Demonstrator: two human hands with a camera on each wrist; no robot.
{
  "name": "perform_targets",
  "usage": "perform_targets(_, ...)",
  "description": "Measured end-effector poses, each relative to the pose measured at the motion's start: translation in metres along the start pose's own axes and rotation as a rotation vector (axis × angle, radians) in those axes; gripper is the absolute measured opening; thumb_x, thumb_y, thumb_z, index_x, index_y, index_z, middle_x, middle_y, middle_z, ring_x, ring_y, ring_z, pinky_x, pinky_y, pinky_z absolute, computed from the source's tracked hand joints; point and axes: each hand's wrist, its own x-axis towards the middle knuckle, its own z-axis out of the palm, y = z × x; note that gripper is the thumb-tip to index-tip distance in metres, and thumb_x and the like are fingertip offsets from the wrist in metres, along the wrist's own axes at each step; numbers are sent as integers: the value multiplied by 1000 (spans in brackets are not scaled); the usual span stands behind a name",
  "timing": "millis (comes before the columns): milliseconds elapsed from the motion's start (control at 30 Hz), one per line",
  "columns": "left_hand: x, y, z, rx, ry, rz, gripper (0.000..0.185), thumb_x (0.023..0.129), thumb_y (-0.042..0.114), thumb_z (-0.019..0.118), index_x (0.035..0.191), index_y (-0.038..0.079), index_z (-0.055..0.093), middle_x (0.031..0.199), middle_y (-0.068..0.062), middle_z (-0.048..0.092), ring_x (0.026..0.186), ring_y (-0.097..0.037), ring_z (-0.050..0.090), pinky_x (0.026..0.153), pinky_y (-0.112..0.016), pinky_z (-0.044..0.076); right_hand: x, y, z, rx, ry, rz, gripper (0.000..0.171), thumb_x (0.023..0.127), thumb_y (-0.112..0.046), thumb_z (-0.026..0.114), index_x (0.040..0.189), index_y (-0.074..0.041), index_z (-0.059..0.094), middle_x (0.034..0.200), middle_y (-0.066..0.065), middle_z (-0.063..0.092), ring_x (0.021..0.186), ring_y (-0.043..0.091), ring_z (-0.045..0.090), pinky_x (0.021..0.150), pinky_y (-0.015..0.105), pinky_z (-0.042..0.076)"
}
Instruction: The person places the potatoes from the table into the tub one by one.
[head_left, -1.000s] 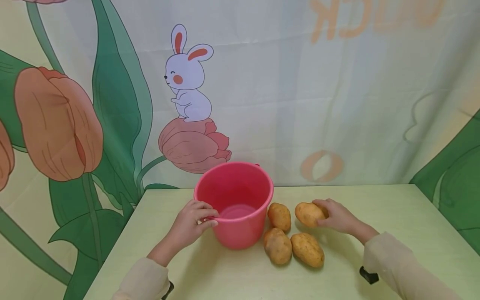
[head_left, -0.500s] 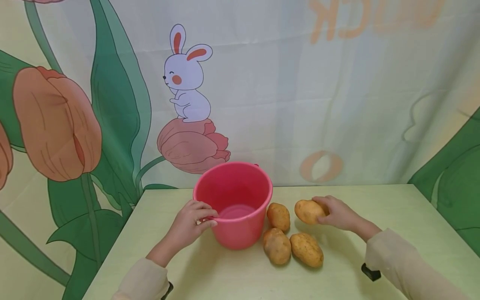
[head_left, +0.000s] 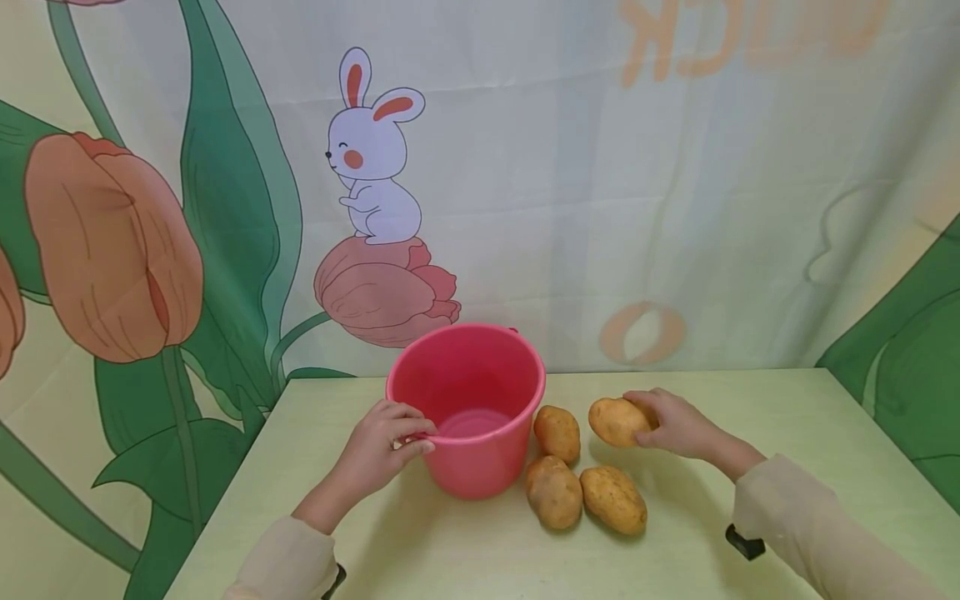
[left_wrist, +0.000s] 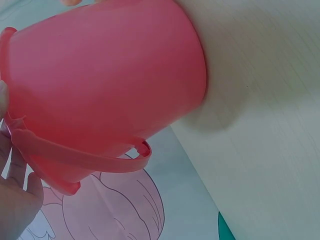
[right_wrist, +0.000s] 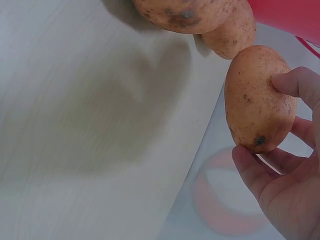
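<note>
Left hand (head_left: 382, 450) curled round the rim of the pink bucket (head_left: 468, 408), upright on the table (head_left: 750, 400). Right hand (head_left: 671, 423) pinching a potato (head_left: 617, 422) between thumb and fingers, raised just off the table, right of the bucket. Three more potatoes (head_left: 576, 475) lying close together beside the bucket, below the held one.

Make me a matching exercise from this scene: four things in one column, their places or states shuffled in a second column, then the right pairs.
1. left hand
2. right hand
3. pink bucket
4. three loose potatoes

a. lie on the table beside the bucket
b. grips the bucket's rim
c. stands upright with nothing in it
d. holds a potato

Pairs: 1-b, 2-d, 3-c, 4-a
</note>
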Motion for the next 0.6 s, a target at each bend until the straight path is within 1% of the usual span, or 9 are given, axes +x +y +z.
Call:
perform_targets(200, 0, 1, -1, 4, -3, 3, 23, 69, 20, 74, 92, 18, 70, 92, 4, 60, 92, -13, 49, 65, -19, 49, 0, -3, -4, -21, -4, -12, 56, 71, -14, 67, 121, 3, 48, 101, 18, 56, 85, 22, 52, 71, 38, 44)
perform_targets(433, 0, 1, -1, 2, -5, -10, 24, 69, 19, 75, 92, 18, 70, 92, 4, 60, 92, -13, 49, 65, -19, 49, 0, -9, -8, -30, -1, -27, 56, 71, -14, 66, 121, 4, 48, 104, 19, 55, 87, 24, 52, 73, 39, 45)
perform_targets(600, -1, 1, -1, 8, -5, -20, 25, 68, 19, 75, 93, 18, 69, 93, 4, 60, 93, -14, 49, 65, -20, 51, -1, -9, -9, -16, 10, -50, 55, 71, -14, 67, 120, 3, 49, 102, 18, 55, 85, 23, 52, 72, 38, 45)
